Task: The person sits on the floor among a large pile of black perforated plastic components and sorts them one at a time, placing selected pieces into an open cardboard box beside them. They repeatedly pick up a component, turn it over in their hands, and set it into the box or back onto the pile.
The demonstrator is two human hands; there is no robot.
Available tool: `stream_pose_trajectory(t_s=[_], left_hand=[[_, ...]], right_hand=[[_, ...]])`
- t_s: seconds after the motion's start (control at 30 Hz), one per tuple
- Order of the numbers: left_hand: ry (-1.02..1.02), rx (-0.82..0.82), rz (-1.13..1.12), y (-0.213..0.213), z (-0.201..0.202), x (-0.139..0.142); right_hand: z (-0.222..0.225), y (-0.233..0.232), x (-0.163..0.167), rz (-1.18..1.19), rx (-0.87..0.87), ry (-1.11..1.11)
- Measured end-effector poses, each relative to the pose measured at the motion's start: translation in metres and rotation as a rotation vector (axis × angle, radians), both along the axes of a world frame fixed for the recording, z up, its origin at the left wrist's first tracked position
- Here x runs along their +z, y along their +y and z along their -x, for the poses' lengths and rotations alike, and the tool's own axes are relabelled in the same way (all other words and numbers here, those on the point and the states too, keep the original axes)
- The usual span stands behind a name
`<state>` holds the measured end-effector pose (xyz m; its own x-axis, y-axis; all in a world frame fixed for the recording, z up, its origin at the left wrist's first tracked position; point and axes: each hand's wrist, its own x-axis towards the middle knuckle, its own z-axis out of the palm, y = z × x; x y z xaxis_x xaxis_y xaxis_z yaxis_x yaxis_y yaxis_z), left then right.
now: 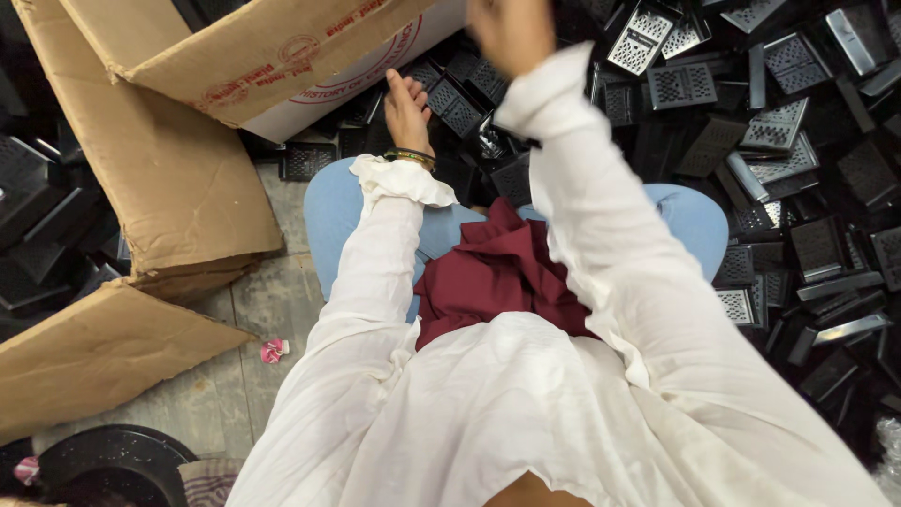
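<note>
Right hand blurred, cut off (grip unreadable) above black grilles.

My one head camera is looking steeply down, close over the lap, facing forward toward the floor.

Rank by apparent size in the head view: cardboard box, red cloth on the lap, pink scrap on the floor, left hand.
1. cardboard box, largest by far.
2. red cloth.
3. left hand; it lies farther from the camera than the cloth, so it may look smaller than it is.
4. pink scrap, smallest.
</note>
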<state>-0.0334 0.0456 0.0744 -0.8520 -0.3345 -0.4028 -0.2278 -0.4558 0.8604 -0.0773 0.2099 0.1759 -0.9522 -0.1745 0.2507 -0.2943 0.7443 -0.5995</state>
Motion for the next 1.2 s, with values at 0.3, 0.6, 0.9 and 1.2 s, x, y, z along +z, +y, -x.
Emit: stream_pose_trajectory(t_s=[0.3, 0.6, 0.9, 1.2], left_hand=[[-0.05, -0.154, 0.076, 0.001, 0.001, -0.027], [0.186, -0.242, -0.242, 0.018, -0.014, -0.009], [0.182, -0.142, -0.24, 0.013, -0.008, -0.004], [0.068, -0.369, -0.388, 0.01, -0.007, -0.01]], right_hand=[[-0.071, -0.046, -0.09, -0.552, -0.03, -0.149], [-0.111, 0.008, -0.052, 0.601, 0.181, -0.208], [-0.086, 0.118, -0.062, -0.59, -0.471, -0.431], [-0.088, 0.107, -0.07, -0.384, -0.473, -0.24]])
